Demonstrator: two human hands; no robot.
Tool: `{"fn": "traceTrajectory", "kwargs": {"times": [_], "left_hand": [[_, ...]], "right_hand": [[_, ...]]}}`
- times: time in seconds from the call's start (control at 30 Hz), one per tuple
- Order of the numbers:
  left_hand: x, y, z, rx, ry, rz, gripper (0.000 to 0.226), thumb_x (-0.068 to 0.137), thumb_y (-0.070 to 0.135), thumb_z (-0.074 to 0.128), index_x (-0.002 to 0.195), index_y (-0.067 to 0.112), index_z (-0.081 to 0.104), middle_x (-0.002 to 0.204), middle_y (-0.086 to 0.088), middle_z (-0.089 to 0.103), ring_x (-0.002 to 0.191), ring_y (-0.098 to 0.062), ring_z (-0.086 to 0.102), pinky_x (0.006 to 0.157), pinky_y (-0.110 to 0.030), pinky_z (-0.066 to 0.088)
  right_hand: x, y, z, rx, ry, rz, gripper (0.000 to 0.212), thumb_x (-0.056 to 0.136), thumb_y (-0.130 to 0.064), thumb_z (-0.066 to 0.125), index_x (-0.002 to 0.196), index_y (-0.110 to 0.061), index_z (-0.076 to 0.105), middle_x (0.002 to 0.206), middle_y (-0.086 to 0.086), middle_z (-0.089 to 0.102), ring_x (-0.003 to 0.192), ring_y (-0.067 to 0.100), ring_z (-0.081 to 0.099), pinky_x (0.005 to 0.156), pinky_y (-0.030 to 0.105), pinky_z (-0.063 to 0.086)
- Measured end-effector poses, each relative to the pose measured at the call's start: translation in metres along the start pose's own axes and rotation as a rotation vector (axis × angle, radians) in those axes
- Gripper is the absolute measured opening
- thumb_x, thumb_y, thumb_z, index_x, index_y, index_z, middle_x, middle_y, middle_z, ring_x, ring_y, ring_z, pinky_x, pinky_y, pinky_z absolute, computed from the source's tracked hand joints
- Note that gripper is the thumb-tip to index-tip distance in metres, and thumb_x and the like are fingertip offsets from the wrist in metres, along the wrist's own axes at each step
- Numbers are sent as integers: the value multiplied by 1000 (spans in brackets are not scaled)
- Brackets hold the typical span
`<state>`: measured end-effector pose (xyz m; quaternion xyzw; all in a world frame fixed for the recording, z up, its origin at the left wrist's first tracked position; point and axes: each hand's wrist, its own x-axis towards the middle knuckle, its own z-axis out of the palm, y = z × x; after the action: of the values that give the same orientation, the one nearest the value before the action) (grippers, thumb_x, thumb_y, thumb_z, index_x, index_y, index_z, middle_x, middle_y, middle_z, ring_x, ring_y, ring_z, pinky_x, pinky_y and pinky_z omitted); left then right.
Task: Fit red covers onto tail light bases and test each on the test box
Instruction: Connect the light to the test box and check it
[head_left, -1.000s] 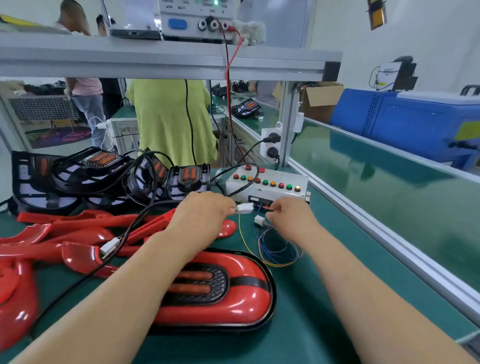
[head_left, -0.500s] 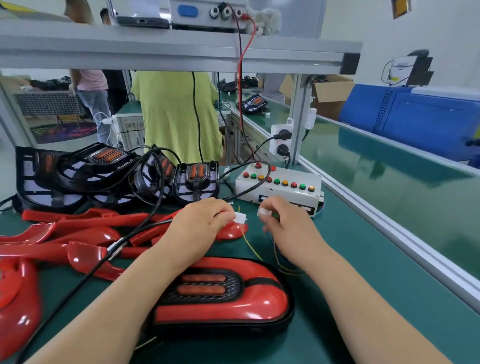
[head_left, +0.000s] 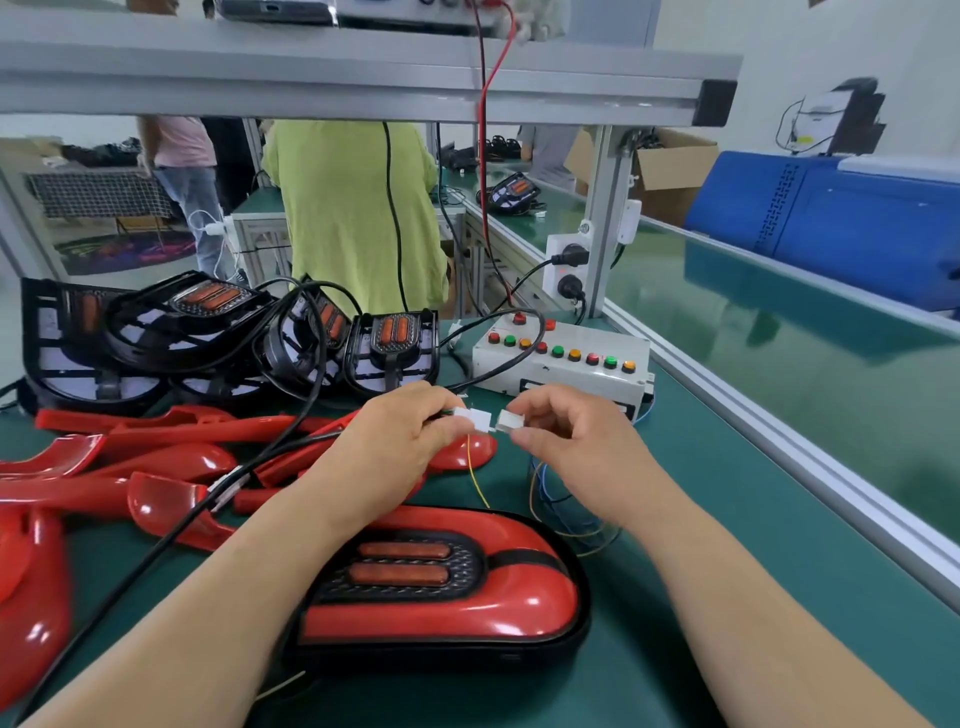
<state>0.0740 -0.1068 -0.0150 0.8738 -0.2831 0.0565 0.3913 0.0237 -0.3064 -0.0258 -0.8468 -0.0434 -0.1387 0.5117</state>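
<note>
Holding two white plugs face to face, just apart, before test box (head_left: 563, 370), apparently for mating: left fingers (head_left: 439, 404) pinching left plug (head_left: 474, 417), right fingers (head_left: 537, 402) pinching right plug (head_left: 508, 421). Covered lamp (head_left: 511, 597) nearer still, flat on tabletop (head_left: 737, 525).

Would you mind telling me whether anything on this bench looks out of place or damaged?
Nothing looks damaged or spilled. The loose red covers lie in an untidy heap, and black cables tangle over the uncovered bases.
</note>
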Motion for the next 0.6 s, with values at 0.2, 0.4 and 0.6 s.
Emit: {"fn": "traceTrajectory", "kwargs": {"times": [0.2, 0.4, 0.6], "left_hand": [[-1, 1, 1, -24, 0, -9, 12, 95, 30, 63, 93, 21, 71, 87, 3, 62, 80, -8, 57, 70, -18, 42], [-2, 0, 1, -44, 51, -12, 8, 89, 25, 71, 97, 24, 73, 91, 7, 68, 86, -2, 59, 74, -9, 42], [-5, 1, 3, -171, 63, -40, 14, 73, 27, 83, 85, 28, 75, 74, 13, 70, 54, 3, 59, 53, -10, 43]], "right_hand": [[-1, 0, 1, 33, 21, 3, 27, 84, -11, 76, 86, -37, 68, 81, -11, 65, 70, -7, 58, 68, 5, 43], [0, 3, 2, 37, -16, -14, 29, 79, -10, 80, 87, -36, 69, 88, -5, 70, 80, -1, 61, 78, 11, 48], [2, 3, 2, 87, -58, -23, 28, 78, -8, 80, 87, -32, 70, 87, -2, 71, 79, 4, 63, 77, 15, 51]]}}
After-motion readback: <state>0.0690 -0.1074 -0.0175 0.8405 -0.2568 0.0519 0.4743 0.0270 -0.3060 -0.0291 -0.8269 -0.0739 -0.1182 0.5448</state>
